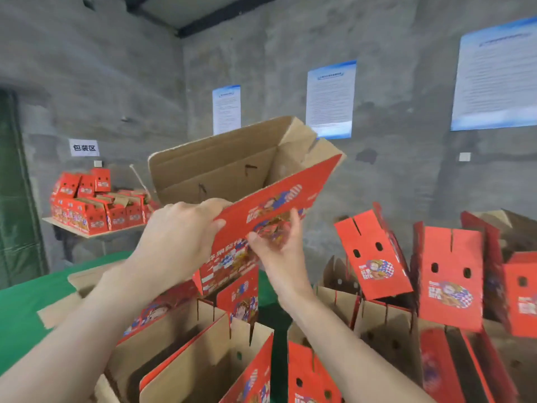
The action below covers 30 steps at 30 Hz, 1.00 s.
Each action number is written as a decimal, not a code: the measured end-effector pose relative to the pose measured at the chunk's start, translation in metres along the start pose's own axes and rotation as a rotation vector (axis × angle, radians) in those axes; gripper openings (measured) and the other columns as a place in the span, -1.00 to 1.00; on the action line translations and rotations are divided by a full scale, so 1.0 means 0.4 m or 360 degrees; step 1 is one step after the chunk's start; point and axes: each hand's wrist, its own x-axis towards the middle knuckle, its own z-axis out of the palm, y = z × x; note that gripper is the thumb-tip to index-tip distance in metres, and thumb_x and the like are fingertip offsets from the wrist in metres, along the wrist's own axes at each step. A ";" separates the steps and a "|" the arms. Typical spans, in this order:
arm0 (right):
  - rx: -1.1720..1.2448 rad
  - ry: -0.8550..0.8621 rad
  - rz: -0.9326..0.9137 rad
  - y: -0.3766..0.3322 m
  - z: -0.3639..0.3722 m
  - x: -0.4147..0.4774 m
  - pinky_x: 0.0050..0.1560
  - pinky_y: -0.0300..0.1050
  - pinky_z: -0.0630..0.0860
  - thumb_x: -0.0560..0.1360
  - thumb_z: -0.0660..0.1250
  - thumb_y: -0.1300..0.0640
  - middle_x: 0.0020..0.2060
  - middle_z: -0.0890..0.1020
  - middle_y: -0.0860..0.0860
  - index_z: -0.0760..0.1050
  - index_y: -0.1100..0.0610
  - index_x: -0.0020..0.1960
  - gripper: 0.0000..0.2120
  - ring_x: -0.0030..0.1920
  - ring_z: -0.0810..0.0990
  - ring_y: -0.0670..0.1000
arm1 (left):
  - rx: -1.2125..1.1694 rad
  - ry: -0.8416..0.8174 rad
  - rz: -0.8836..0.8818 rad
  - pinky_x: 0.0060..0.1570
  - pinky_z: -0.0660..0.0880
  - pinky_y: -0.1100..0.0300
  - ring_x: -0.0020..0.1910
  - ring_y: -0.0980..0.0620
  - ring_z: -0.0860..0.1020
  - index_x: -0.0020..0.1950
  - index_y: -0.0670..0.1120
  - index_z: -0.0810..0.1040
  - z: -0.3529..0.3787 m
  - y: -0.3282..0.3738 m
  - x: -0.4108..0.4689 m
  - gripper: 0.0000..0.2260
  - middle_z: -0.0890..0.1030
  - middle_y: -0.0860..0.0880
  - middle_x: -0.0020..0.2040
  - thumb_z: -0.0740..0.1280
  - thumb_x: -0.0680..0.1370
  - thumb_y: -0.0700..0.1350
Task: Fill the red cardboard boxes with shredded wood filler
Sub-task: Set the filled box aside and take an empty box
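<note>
The grey concrete wall [116, 68] fills the room behind the raised box [279, 205], and a green-covered surface [26, 303] spreads below it to the left. Directly beneath and to the right of the raised box stands a crowd of open red boxes [449, 274], flaps up, brown inside. The raised box itself is tilted in the air at chest height: glossy red outside with a cartoon print and white lettering (too blurred to read), plain brown corrugated card inside, flaps splayed, no filler visible in it. The left hand [180, 231] grips its near rim, fingers curled over the edge. The right hand [276, 242] holds the printed face just beside it, thumb and fingers curled against the card.
</note>
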 end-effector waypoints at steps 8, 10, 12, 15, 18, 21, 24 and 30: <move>-0.1858 0.0897 -0.0664 -0.219 -0.455 -0.103 0.22 0.02 0.25 0.21 0.56 0.05 0.19 0.32 0.17 0.29 0.02 0.37 -0.20 0.23 0.31 0.18 | -0.0556 -0.0064 0.0481 -0.28 0.57 0.11 -0.23 -0.10 0.67 0.09 -0.12 0.64 0.078 0.179 0.005 -0.69 0.69 -0.08 -0.09 0.18 0.51 -0.06; -0.2123 0.0842 -0.0499 -0.257 -0.550 -0.152 0.16 0.03 0.29 0.24 0.52 -0.06 0.11 0.40 0.19 0.46 0.02 0.19 -0.44 0.18 0.37 0.21 | -0.0657 -0.0160 0.0556 -0.27 0.52 0.13 -0.22 -0.06 0.63 0.11 -0.16 0.62 0.100 0.240 -0.005 -0.75 0.69 -0.11 -0.13 0.25 0.51 -0.14; -0.2206 0.0743 -0.0386 -0.284 -0.622 -0.221 0.12 -0.04 0.32 0.25 0.50 -0.09 0.04 0.44 0.20 0.51 0.05 0.07 -0.54 0.12 0.41 0.20 | -0.0824 -0.0288 0.0592 -0.20 0.46 0.25 -0.21 0.07 0.56 0.09 -0.19 0.62 0.117 0.300 -0.035 -0.76 0.68 -0.08 -0.14 0.27 0.49 -0.18; -0.2203 0.0771 -0.0365 -0.290 -0.706 -0.351 0.02 -0.16 0.31 0.23 0.53 -0.05 -0.03 0.45 0.19 0.54 0.06 0.02 -0.58 0.01 0.44 0.15 | -0.0975 -0.0448 0.0711 -0.26 0.41 0.36 -0.29 0.10 0.57 0.02 -0.14 0.62 0.122 0.386 -0.092 -0.80 0.63 0.09 -0.21 0.27 0.51 -0.09; -0.2062 0.0855 -0.0379 -0.266 -0.754 -0.494 0.00 -0.31 0.31 0.27 0.53 0.02 -0.03 0.42 0.13 0.53 0.04 -0.01 -0.66 -0.01 0.43 0.06 | -0.0973 -0.0425 0.0863 -0.26 0.53 0.23 -0.28 0.02 0.62 -0.03 -0.18 0.65 0.131 0.464 -0.160 -0.76 0.66 0.06 -0.19 0.25 0.53 -0.07; -0.1916 0.0886 -0.0314 -0.239 -0.796 -0.650 -0.07 -0.47 0.35 0.34 0.49 0.10 -0.07 0.47 0.06 0.51 0.04 -0.05 -0.76 -0.12 0.45 -0.19 | -0.1045 -0.0387 0.0888 -0.37 0.53 0.17 -0.33 0.01 0.61 -0.04 -0.17 0.67 0.163 0.531 -0.266 -0.73 0.68 -0.02 -0.24 0.22 0.53 -0.06; -0.1980 0.0744 0.0147 -0.225 -0.860 -0.772 -0.21 -0.36 0.44 0.39 0.44 0.07 -0.27 0.57 -0.12 0.50 0.01 -0.08 -0.84 -0.28 0.54 -0.20 | -0.1204 -0.0679 0.0865 -0.30 0.52 0.21 -0.25 0.06 0.61 -0.01 -0.12 0.66 0.223 0.587 -0.414 -0.71 0.68 0.03 -0.18 0.19 0.54 -0.02; -0.1883 0.0032 0.1593 -0.133 -0.945 -0.909 -0.39 -0.39 0.51 0.43 0.40 0.18 -0.18 0.60 -0.07 0.55 0.06 -0.19 -0.95 -0.33 0.64 -0.07 | -0.1097 -0.1954 0.0569 -0.30 0.35 0.24 -0.40 0.22 0.44 -0.27 -0.05 0.50 0.326 0.662 -0.608 -0.76 0.53 0.13 -0.38 0.23 0.58 -0.04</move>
